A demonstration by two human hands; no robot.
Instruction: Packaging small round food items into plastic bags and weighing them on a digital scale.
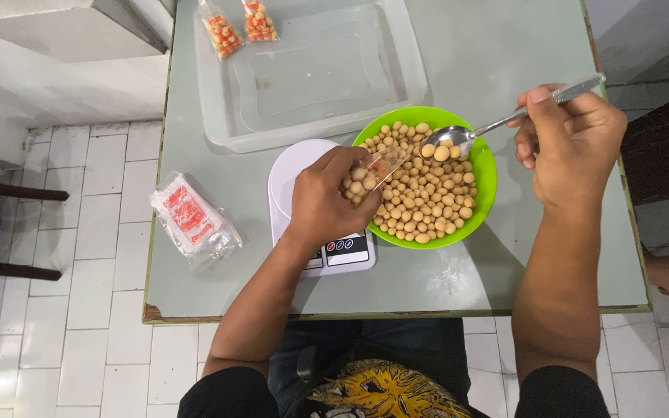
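My left hand [325, 203] holds a small clear plastic bag [372, 174] partly filled with round tan nuts, over the white kitchen scale [296, 166] and next to the green bowl's rim. My right hand [571, 147] grips a metal spoon [474, 131] by its handle. The spoon's bowl carries a few nuts and hovers over the green bowl [485, 174], close to the bag's mouth. The green bowl is full of the same tan nuts.
A large clear plastic tray [408, 77] lies behind the scale, with two small filled bags [238, 27] at its far left corner. A stack of empty red-printed bags [193, 220] lies near the table's left edge. White tiled floor surrounds the grey-green table [505, 46].
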